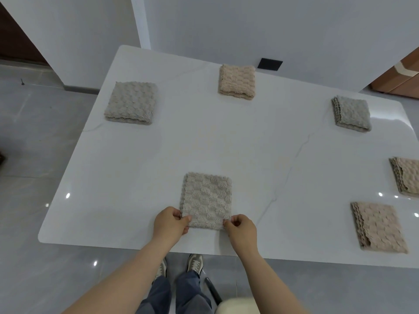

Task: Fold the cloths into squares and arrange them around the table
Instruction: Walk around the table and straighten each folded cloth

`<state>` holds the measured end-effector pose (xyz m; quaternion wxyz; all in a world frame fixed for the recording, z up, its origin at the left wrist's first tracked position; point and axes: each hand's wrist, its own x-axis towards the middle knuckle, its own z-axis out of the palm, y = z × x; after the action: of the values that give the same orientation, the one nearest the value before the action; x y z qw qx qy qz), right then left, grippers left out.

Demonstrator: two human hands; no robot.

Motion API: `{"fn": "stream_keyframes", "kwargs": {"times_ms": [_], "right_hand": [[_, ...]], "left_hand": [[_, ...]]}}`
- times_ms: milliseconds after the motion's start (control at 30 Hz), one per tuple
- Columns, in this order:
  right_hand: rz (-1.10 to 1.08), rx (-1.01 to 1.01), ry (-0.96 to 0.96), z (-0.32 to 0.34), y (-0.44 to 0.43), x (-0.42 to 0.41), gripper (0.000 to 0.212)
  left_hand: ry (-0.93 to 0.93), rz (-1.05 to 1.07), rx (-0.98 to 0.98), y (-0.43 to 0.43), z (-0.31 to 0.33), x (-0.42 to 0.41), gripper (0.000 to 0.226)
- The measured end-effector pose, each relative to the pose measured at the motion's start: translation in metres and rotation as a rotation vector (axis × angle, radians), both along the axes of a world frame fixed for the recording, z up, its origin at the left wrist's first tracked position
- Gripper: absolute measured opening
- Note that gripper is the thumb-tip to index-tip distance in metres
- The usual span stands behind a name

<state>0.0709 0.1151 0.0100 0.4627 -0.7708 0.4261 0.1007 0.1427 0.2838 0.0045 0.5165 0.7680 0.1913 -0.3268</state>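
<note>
A folded grey-beige textured cloth lies flat near the front edge of the white marble table. My left hand pinches its near left corner, and my right hand pinches its near right corner. Around the table lie several other folded cloths: a grey one at the far left, a peach one at the far middle, a grey one at the far right, a beige one at the right edge, and a pinkish one at the near right.
White walls stand behind the table, with a black socket plate low on the wall. A wooden cabinet is at the far right. My shoes stand on the grey tile floor below the table's front edge.
</note>
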Motion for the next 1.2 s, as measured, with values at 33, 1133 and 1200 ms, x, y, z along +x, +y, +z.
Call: {"fn": "stream_keyframes", "kwargs": {"times_ms": [33, 1133, 1200], "right_hand": [[-0.003, 0.002, -0.004, 0.0, -0.001, 0.001, 0.022], [-0.047, -0.006, -0.034, 0.012, -0.009, 0.004, 0.013], [-0.033, -0.045, -0.076, 0.021, -0.008, 0.002, 0.023]], "left_hand": [[-0.001, 0.007, -0.006, -0.002, -0.001, 0.001, 0.019], [-0.087, -0.091, 0.217, -0.002, 0.008, 0.004, 0.043], [-0.118, -0.083, 0.225, 0.004, 0.018, 0.004, 0.045]]}}
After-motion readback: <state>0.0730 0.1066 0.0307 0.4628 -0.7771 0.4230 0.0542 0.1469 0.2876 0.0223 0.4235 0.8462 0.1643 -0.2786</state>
